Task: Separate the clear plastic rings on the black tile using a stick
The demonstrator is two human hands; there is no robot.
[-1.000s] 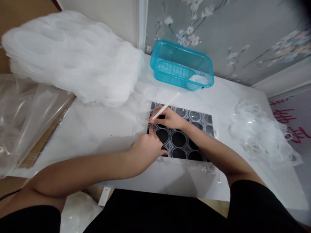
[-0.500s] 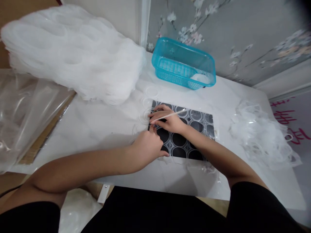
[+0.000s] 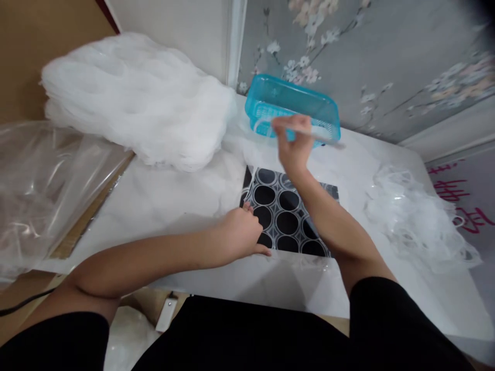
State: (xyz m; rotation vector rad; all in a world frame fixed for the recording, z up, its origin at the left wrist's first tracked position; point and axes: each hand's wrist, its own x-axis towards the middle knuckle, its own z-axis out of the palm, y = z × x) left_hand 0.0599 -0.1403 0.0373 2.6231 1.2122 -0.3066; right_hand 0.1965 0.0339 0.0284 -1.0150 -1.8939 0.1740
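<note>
A black board lies on the white table under a clear plastic sheet patterned with rows of circles. My left hand rests on its left edge, thumb stretched out apart from the curled fingers, pressing on the sheet. My right hand is raised over the near side of a blue plastic basket. Its fingers are closed around a thin pale stick, blurred by motion. At those fingertips is a clear ring-shaped piece; how it is held cannot be made out.
A large pile of white, filmy ring-shaped pieces stands at the back left. Clear plastic bagging lies over cardboard on the left. A loose heap of clear ring scraps sits on the right. Something white lies inside the basket.
My right hand has lifted off the board's left edge and moved up to the basket with the stick. The clear rings left of the board are gone from there. My left hand stays put.
</note>
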